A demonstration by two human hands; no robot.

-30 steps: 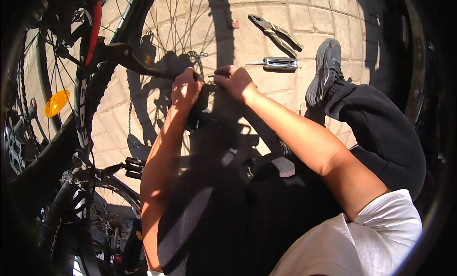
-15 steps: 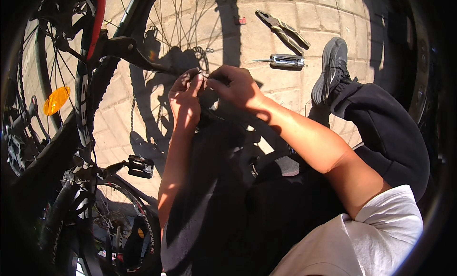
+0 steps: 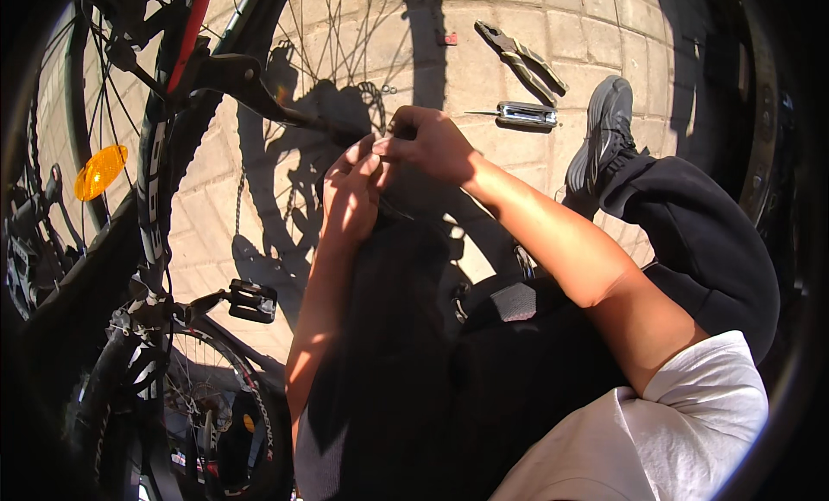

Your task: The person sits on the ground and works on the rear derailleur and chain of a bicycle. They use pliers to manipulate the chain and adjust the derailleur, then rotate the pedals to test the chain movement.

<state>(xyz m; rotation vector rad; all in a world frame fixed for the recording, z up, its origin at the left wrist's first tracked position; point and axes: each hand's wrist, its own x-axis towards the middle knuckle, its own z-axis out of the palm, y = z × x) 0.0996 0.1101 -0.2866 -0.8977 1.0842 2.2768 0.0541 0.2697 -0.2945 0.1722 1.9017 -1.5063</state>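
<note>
My left hand and my right hand meet at the end of a black curved bar on the bicycle. Both hands are closed, thumbs and fingertips pinched together. Something small and pale sits at the fingertips, mostly hidden, and I cannot make out what it is. The bicycle frame, black with a red part, rises on the left. Beyond my right hand, a folding multi-tool with one thin blade out lies on the paving, below a pair of pliers.
A black pedal sticks out from the bicycle at left, with an orange reflector farther left. A small red piece lies near the pliers. My grey shoe rests on the paving at right.
Both hands have shifted slightly; the left has turned and moved a little right, its fingertips lower. The pinch between the hands continues. The pliers and multi-tool appear slightly farther right and down in the view.
</note>
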